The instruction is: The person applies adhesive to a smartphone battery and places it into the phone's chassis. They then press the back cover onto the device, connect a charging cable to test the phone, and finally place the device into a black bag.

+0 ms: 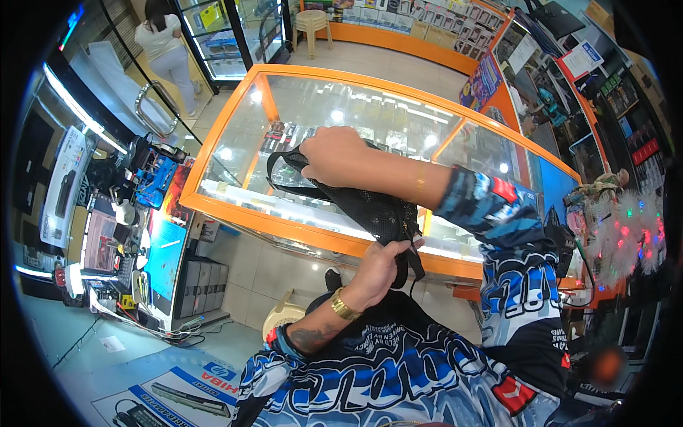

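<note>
A black mesh bag (364, 212) with dark straps is stretched over the glass display counter (313, 226). My right hand (334, 153) reaches across from the right and is closed on the bag's far left end, next to a looped black band (272, 171). At the near end, my left hand (378, 272), a gold watch on its wrist, pinches the bag's edge beside a hanging strap (416, 265). The bag's inside is hidden from view.
Orange framing edges the counter, and small packages lie under its glass. A beige plastic stool (281, 313) stands below on the left. A cluttered workbench (162, 274) is at left. White tinsel with coloured lights (626, 231) is at right. A person (162, 50) stands far left.
</note>
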Demonstrator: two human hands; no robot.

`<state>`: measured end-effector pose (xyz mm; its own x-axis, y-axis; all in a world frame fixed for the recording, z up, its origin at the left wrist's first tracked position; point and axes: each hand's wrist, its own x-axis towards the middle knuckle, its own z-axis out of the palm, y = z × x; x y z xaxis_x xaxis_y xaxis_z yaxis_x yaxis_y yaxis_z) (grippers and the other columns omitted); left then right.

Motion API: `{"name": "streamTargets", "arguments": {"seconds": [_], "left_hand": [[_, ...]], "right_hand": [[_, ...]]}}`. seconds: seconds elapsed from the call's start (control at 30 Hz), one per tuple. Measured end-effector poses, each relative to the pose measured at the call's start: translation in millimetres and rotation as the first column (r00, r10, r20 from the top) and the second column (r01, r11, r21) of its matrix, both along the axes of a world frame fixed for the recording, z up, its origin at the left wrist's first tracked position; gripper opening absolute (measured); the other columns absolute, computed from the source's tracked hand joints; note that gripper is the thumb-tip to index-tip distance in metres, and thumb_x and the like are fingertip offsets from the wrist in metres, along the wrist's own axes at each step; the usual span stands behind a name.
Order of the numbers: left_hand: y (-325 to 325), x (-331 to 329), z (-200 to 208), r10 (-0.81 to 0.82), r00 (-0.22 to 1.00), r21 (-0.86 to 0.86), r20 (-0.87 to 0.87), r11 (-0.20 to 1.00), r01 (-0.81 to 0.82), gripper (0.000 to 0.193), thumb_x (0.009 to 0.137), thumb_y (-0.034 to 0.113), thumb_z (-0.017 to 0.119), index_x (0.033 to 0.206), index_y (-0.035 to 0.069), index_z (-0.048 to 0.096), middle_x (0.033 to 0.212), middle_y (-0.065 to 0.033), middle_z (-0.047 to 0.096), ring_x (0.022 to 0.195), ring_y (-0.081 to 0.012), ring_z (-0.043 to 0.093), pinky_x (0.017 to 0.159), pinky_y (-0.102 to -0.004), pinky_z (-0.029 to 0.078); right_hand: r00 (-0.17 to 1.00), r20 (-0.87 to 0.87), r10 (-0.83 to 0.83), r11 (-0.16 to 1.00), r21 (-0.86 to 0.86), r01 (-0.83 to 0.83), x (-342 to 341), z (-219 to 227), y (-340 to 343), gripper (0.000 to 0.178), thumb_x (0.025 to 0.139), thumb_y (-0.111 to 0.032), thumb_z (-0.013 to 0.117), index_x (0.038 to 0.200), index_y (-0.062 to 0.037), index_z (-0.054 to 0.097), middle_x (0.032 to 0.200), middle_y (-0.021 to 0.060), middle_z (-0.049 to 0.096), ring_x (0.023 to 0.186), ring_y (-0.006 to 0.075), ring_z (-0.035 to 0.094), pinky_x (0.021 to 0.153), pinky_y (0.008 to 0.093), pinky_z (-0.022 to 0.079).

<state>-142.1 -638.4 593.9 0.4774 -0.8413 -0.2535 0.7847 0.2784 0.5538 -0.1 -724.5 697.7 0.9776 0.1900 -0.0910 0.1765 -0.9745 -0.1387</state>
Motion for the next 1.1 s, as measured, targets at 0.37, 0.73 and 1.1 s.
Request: {"name": "streamTargets", "arguments": {"seconds": [0.37,0.73,1.1], "left_hand": [[62,18,21,-0.083,0.293,0.216,0.953,0.861,-0.460,0.024,0.086,0.022,0.072,0.096,0.001,0.069,0.079,-0.0076,0.068,0.064,-0.0184,0.064,0.059,-0.0295,0.051],[20,23,27,-0.160,-0.060,0.087,0.985,0.772,-0.629,0.015,0.079,0.017,0.073,0.076,0.006,0.063,0.068,-0.0069,0.061,0.058,-0.0232,0.062,0.050,-0.0338,0.046],[27,11,24,-0.013,-0.064,-0.025,0.998,0.830,-0.557,0.018,0.080,0.012,0.068,0.069,0.005,0.055,0.062,-0.0093,0.054,0.056,-0.0285,0.057,0.051,-0.0381,0.043]], "right_hand": [[0.968,0.086,-0.237,0.932,0.300,0.202,-185,-15,-72,0.021,0.076,-0.016,0.077,0.092,-0.0061,0.067,0.082,0.0117,0.067,0.075,0.0306,0.066,0.066,0.0389,0.051],[0.967,0.256,0.001,0.962,0.264,-0.071,-173,-7,-74,0.011,0.077,-0.012,0.070,0.082,-0.0061,0.062,0.073,0.0092,0.062,0.066,0.0290,0.061,0.059,0.0400,0.047],[0.852,0.429,0.298,0.950,-0.048,-0.308,-5,-3,-56,0.011,0.083,-0.014,0.061,0.090,-0.0060,0.059,0.089,0.0097,0.062,0.087,0.0292,0.061,0.077,0.0416,0.047]]}}
